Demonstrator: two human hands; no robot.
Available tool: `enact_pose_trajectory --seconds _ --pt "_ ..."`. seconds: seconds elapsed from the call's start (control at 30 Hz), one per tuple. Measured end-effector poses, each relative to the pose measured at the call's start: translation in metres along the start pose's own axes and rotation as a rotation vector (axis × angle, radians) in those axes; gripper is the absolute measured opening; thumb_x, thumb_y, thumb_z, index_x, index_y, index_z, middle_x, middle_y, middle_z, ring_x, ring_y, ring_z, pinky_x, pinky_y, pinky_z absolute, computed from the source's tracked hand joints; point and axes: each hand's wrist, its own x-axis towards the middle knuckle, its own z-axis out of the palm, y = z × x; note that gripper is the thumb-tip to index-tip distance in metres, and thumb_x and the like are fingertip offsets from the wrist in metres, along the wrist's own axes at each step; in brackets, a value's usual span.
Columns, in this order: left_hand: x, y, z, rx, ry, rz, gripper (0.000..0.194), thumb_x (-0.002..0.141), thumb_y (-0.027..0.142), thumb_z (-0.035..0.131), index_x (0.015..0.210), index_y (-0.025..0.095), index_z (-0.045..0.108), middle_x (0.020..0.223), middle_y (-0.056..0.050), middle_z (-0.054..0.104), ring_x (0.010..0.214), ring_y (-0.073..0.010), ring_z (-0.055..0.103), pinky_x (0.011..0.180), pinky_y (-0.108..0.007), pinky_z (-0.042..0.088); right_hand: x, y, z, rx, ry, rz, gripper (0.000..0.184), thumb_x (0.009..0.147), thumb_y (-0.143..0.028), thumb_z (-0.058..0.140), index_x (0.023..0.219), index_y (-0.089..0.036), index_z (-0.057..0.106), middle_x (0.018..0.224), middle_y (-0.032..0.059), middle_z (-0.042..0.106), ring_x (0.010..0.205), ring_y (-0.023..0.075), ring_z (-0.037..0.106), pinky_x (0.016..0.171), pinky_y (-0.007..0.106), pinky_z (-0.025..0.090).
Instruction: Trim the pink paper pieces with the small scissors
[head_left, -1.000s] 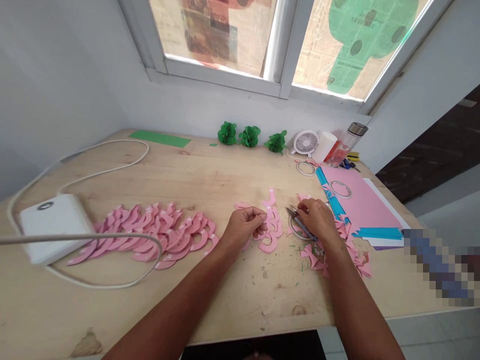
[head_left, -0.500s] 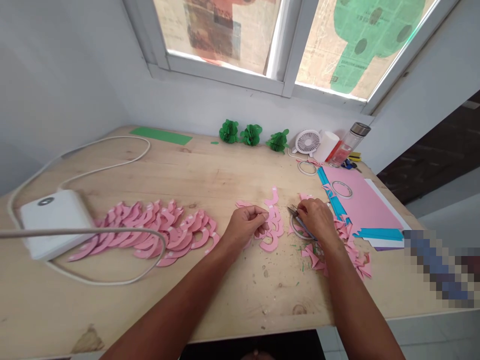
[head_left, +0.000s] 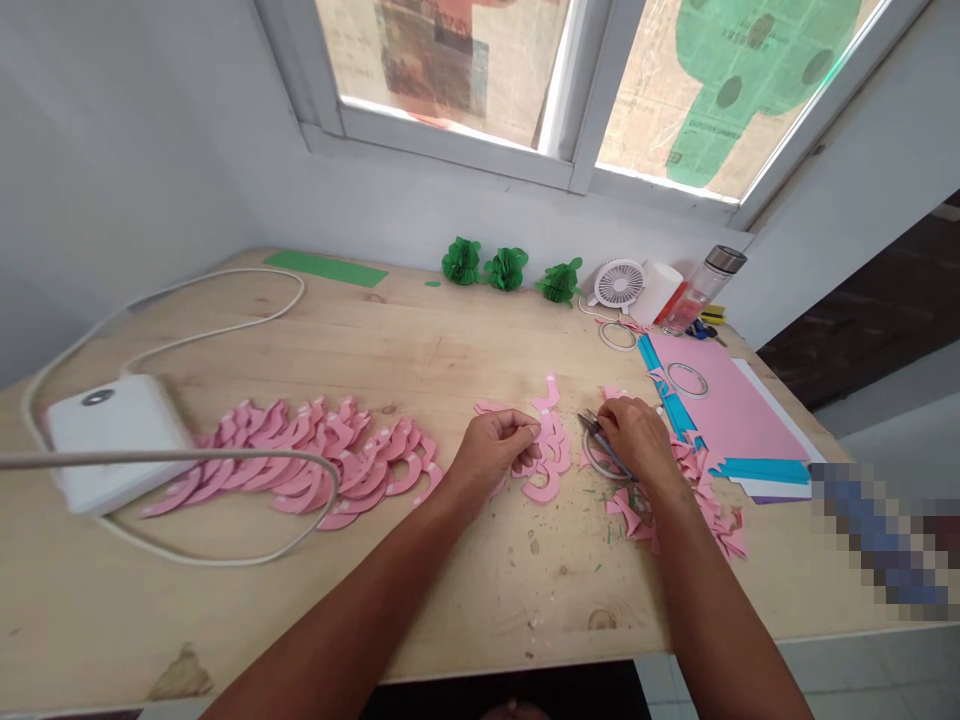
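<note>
My left hand (head_left: 501, 440) is closed in a pinch over the table. Whatever lies between its thumb and forefinger is too small to make out. Right beside its fingertips are several curved pink paper pieces (head_left: 551, 455), overlapping and marked with small white patches. My right hand (head_left: 634, 430) curls around small metal snips (head_left: 591, 424), their dark tips pointing left; the fingers partly hide the grip. Beneath that hand a roll of tape (head_left: 596, 462) lies on the table, partly covered. Crumpled pink paper scraps (head_left: 701, 490) surround the right wrist.
Left, a long overlapping row of pink paper arcs (head_left: 337, 470) lies near a white box (head_left: 112, 430) with a looping cable (head_left: 225, 562). Green paper balls (head_left: 506, 269), a small fan (head_left: 619, 285) and a bottle (head_left: 705, 290) line the back. Pink sheets (head_left: 731, 400) lie right.
The whole view has shifted slightly. Both hands keep nearly the same pose and place beside the pink pieces and the tape roll.
</note>
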Motion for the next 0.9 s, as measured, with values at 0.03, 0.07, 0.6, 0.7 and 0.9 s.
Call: enact_pose_trajectory --seconds 0.03,0.07,0.6,0.7,0.9 --pt "0.0000 0.0000 -0.0001 0.001 -0.001 0.001 0.011 0.066 0.023 0.060 0.065 0.013 0.056 0.049 0.001 0.057 0.043 -0.0082 0.049 0.042 -0.019 0.035 -0.0002 0.0006 0.0000 0.005 0.000 0.000 0.016 0.083 -0.019 0.047 0.078 -0.019 0.062 0.082 0.0052 0.065 0.082 0.0185 0.053 0.068 0.027 0.030" --pt "-0.0001 -0.0001 -0.0002 0.002 -0.001 0.001 0.011 0.066 0.024 0.060 0.065 0.013 0.057 0.049 0.001 0.057 0.043 -0.0081 0.049 0.042 -0.019 0.035 -0.0003 0.0009 0.0002 0.005 0.000 0.000 0.016 0.082 -0.019 0.047 0.077 -0.020 0.062 0.082 0.0050 0.065 0.082 0.0185 0.053 0.068 0.027 0.030" --pt "-0.0004 0.0006 -0.0001 -0.001 -0.004 0.004 0.012 0.065 0.024 0.061 0.066 0.013 0.057 0.048 0.000 0.057 0.042 -0.0082 0.049 0.042 -0.019 0.036 0.0029 0.0008 0.0077 -0.015 0.014 0.029 0.019 0.084 -0.019 0.043 0.078 -0.017 0.061 0.082 0.0082 0.064 0.082 0.0187 0.053 0.066 0.027 0.031" --pt "-0.0005 0.0010 -0.0006 -0.004 -0.002 0.001 0.011 0.065 0.023 0.061 0.066 0.013 0.057 0.048 0.001 0.057 0.042 -0.0081 0.049 0.043 -0.019 0.036 0.0024 0.0031 0.0072 0.036 0.014 0.019 0.016 0.083 -0.020 0.046 0.076 -0.018 0.060 0.080 0.0062 0.064 0.081 0.0178 0.053 0.065 0.026 0.030" --pt "-0.0011 0.0010 -0.0001 -0.014 0.004 -0.007 0.010 0.065 0.023 0.061 0.066 0.013 0.058 0.048 0.001 0.057 0.042 -0.0079 0.049 0.043 -0.019 0.035 0.0025 0.0042 0.0062 0.076 0.009 -0.005 0.012 0.081 -0.021 0.049 0.075 -0.019 0.060 0.080 0.0042 0.063 0.081 0.0174 0.052 0.064 0.026 0.030"
